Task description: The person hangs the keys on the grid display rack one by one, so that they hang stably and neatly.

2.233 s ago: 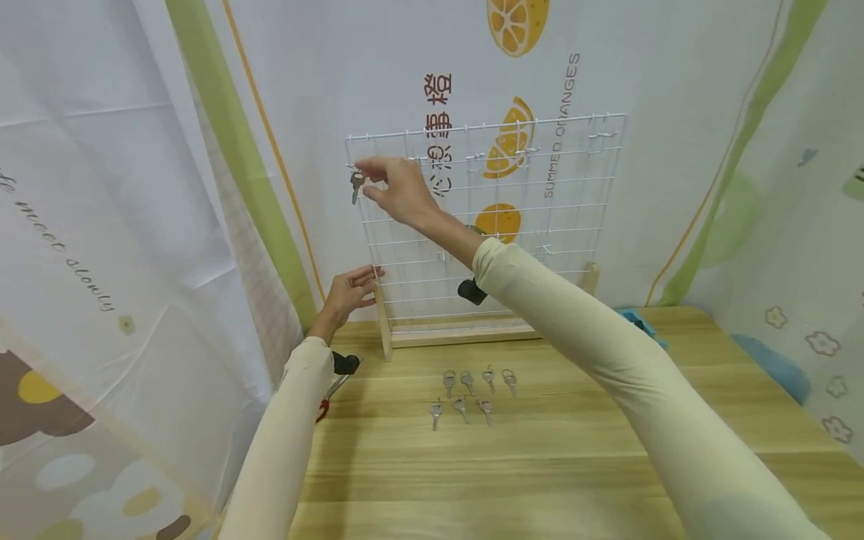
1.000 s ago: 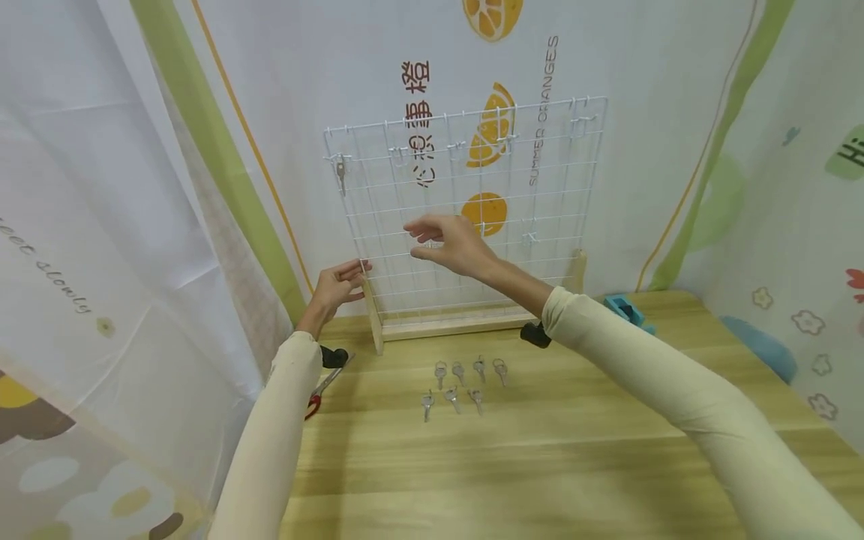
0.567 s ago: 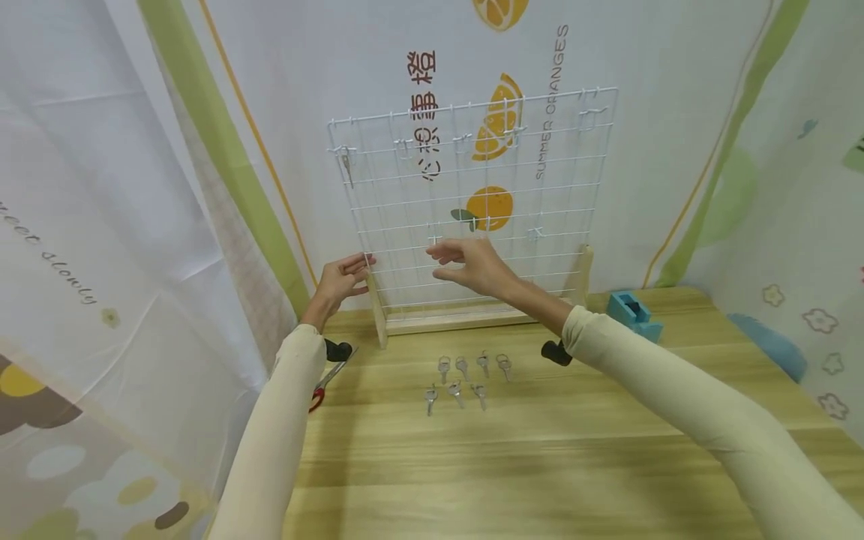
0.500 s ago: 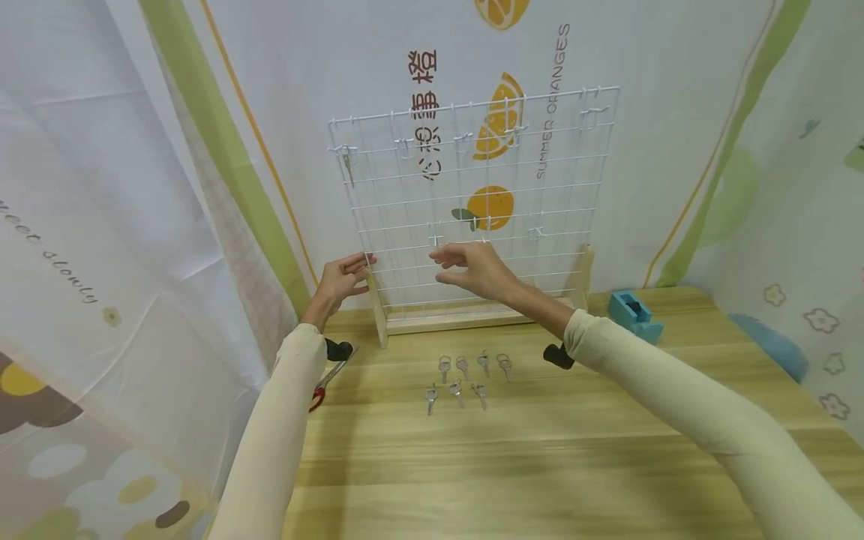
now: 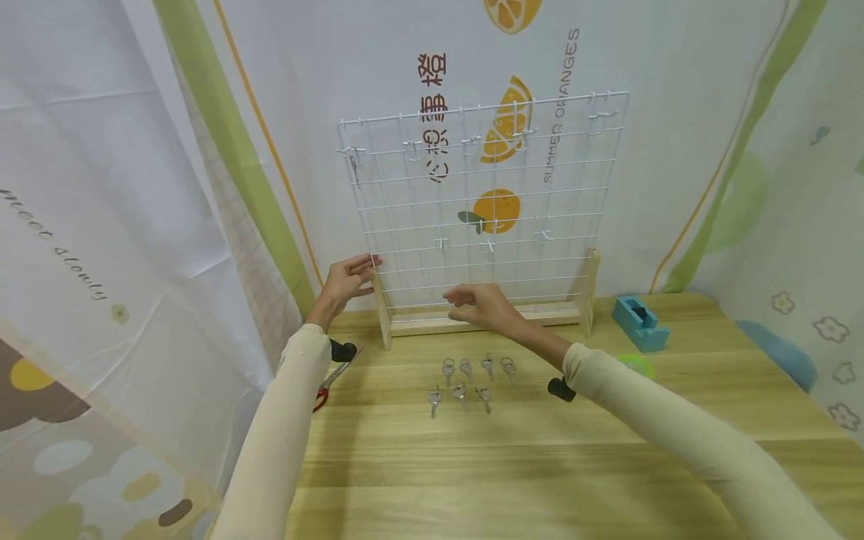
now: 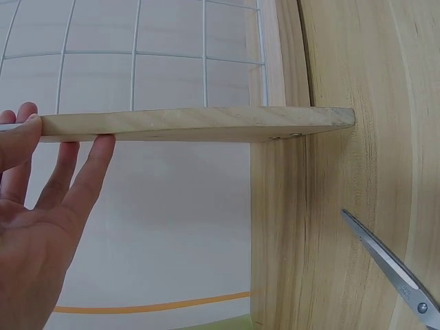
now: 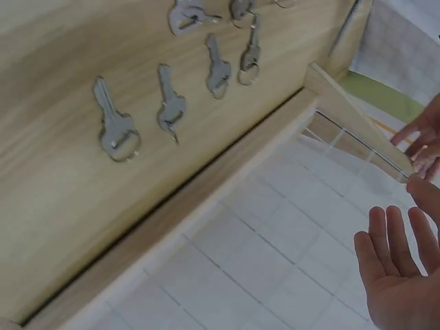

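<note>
A white wire grid rack [image 5: 432,195] with a wooden base stands upright on the table. My left hand [image 5: 347,281] grips its left wooden post [image 6: 185,124], thumb on one side and fingers on the other. One key [image 5: 355,169] hangs from a hook at the grid's upper left. My right hand [image 5: 489,306] holds nothing, its fingers spread and loosely bent, in front of the grid's lower part. Below it several silver keys [image 5: 460,394] with small rings lie in two rows on the table. The right wrist view shows these keys [image 7: 118,130] close up.
More white hooks [image 5: 469,144] sit on the grid, at upper and lower levels. Scissors [image 5: 331,384] with red handles lie left of the keys. A blue tape dispenser [image 5: 640,324] and a green ring [image 5: 636,366] are at the right. Printed curtains hang behind and beside the table.
My right hand has let go of the key, now hanging on the upper-left hook, and come down and right toward the table keys. My left hand has stayed on the post.
</note>
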Motion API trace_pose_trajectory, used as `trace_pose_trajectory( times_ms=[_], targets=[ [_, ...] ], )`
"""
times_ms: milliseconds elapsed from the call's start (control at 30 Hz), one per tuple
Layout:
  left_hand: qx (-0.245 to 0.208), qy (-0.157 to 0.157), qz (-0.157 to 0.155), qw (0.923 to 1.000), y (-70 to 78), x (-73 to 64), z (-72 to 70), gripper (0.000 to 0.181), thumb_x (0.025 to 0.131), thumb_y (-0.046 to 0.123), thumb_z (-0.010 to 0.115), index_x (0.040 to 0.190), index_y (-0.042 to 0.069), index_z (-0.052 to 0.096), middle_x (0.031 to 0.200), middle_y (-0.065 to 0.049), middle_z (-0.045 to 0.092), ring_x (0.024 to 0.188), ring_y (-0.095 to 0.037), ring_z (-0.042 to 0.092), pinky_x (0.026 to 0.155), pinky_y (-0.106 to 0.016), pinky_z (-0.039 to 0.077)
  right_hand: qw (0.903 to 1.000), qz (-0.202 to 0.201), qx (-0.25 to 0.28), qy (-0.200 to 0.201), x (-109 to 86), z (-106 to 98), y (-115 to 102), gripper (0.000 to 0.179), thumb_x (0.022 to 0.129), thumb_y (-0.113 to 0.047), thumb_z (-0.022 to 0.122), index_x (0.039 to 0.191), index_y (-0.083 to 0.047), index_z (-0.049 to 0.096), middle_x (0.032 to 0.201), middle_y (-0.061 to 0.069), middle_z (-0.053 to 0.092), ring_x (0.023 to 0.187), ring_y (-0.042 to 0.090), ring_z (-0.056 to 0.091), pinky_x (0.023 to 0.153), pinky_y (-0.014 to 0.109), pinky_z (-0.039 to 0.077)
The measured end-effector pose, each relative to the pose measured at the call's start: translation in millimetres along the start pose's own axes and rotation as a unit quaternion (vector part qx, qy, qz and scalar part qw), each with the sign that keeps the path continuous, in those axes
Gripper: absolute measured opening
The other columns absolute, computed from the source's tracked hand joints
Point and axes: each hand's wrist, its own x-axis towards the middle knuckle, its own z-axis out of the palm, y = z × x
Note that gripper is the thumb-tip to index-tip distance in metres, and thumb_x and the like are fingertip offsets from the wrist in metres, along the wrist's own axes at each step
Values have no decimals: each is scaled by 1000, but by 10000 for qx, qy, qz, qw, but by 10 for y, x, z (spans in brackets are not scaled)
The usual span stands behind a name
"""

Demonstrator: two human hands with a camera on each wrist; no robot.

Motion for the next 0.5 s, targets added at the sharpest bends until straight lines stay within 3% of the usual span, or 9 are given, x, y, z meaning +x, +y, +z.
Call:
trace_pose_trajectory(
  times_ms=[133,367,500],
  targets=[
    [-18,36,32,10000,-4,3,2,51,107,3,56,157,3,44,153,-15,53,145,-29,46,108,-53,51,10000,15,-41,-39,-58,149,140,33,90,-4,81,120,5,72,117,20,74,101,34,74,91,47,62],
    [-72,66,-4,10000,-12,-1,10,50,107,2,57,155,2,46,152,-16,54,144,-30,48,107,-53,52,9983,445,129,-340,-201,391,375,30,90,-2,80,118,6,72,113,21,75,99,33,74,87,38,63],
    [-35,94,26,9999,-9,-9,20,50,107,3,57,155,2,46,152,-16,54,145,-30,47,107,-53,52,9968,603,35,-529,-255,490,455,32,90,-4,81,119,6,72,112,20,76,101,34,74,89,39,63]
  ],
)
